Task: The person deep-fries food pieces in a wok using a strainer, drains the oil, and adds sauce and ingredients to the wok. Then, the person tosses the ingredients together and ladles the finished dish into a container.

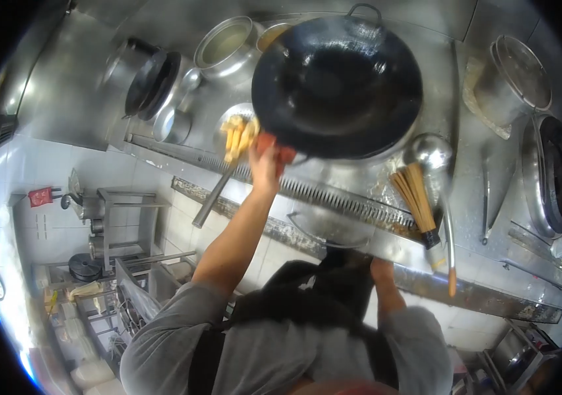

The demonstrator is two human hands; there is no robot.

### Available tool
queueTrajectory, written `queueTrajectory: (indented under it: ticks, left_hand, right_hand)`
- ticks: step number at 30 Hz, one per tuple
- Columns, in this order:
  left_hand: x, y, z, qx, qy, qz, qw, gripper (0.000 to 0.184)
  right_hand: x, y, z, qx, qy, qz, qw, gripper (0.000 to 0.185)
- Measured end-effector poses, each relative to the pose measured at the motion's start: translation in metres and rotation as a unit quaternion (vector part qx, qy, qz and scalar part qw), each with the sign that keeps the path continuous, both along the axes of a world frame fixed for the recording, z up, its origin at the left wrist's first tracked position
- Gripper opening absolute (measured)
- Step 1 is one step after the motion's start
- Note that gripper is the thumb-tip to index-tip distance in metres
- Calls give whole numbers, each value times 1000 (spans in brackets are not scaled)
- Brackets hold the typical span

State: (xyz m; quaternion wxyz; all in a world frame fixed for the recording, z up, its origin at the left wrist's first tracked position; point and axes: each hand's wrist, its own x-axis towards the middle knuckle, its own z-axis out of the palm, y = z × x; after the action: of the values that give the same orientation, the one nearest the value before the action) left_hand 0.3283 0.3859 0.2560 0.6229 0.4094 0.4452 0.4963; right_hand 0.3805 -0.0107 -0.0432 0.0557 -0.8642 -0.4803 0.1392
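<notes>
Left hand (pixel 266 167) with red cloth (pixel 285 155) at wok (pixel 337 85), yellow food (pixel 239 135) alongside

A: Wok (pixel 337 85)?
B: Black. Red cloth (pixel 285 155), yellowish food pieces (pixel 238 137).
A: Brush (pixel 413 194)?
B: Tan, black band.
A: Ladle (pixel 438 150)?
B: Silver, orange-brown handle tip.
A: Shirt (pixel 261 359)?
B: Plain grey; apron (pixel 294 299) black.
A: Wall tiles (pixel 119 163)?
B: White, grid-lined.
</notes>
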Motion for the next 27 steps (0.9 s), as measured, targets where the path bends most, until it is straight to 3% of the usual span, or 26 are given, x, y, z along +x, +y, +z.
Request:
queueTrajectory:
  ticks: [2, 5, 6, 7, 8, 10, 11, 12, 13, 14, 15, 16, 18, 19, 20, 21, 23, 24, 25, 26, 27]
  left_hand:
    - [7, 4, -2, -14, 61, -111, 992, 42]
    - [24, 0, -3, -17, 70, -104, 992, 32]
    - [27, -1, -4, -17, 79, -99, 992, 27]
    - [21, 5, -7, -29, 115, -123, 985, 23]
    - [10, 8, 0, -32, 100, -114, 988, 23]
    - [-25, 4, 9, 25, 168, -135, 976, 31]
    - [-44, -2, 9, 151, 272, -39, 949, 43]
    - [-68, -2, -2, 135, 270, -11, 953, 43]
    - [-96, -1, -27, 184, 391, -14, 902, 46]
    - [-125, -6, -56, 224, 506, -25, 832, 50]
    - [-150, -10, -86, 186, 497, -78, 844, 56]
    - [-161, -15, -89, 173, 496, -55, 849, 56]
    - [-183, -20, -93, 218, 625, -84, 745, 50]
    - [-186, -19, -98, 256, 570, -72, 778, 37]
    - [-186, -19, -82, 164, 567, -140, 795, 46]
    - [-186, -19, -77, 139, 518, -144, 831, 44]
    - [-188, -12, -88, 90, 469, -177, 861, 50]
    - [-191, -24, -59, 89, 482, -164, 856, 59]
    - [-191, -19, -90, 105, 499, -126, 851, 65]
    - [-199, -31, -78, 164, 467, -92, 864, 68]
    - [-202, -31, -96, 102, 489, -88, 862, 80]
  right_hand:
    - [8, 1, 28, -171, 190, -98, 962, 35]
    - [3, -28, 69, -64, 147, -52, 986, 24]
    - [6, -32, 97, -39, 152, -26, 987, 21]
    - [9, -28, 150, 46, 190, -85, 977, 20]
    - [15, -26, 197, 130, 226, -137, 956, 19]
    - [37, -56, 223, 212, 195, -368, 884, 26]
    - [65, -80, 214, 319, 187, -428, 825, 29]
    - [92, -93, 206, 417, 184, -478, 751, 32]
    - [103, -82, 239, 212, -112, -361, 901, 33]
    - [120, -97, 218, 153, -189, -304, 921, 37]
    - [139, -112, 189, 91, -104, -285, 948, 37]
    - [155, -122, 171, 26, -22, -265, 964, 36]
    - [166, -110, 179, -17, 24, -224, 974, 29]
    - [169, -110, 178, 52, 103, -245, 963, 31]
    - [171, -110, 186, 59, 72, -189, 978, 32]
    - [179, -118, 181, 130, -38, -98, 986, 32]
    - [184, -110, 215, 73, -60, -97, 991, 32]
    - [192, -115, 217, 142, -66, -40, 987, 33]
    - [206, -115, 212, 20, -5, -172, 985, 36]
    - [177, -92, 241, 88, -16, -229, 969, 38]
    - [182, -83, 252, 59, 120, -317, 939, 40]
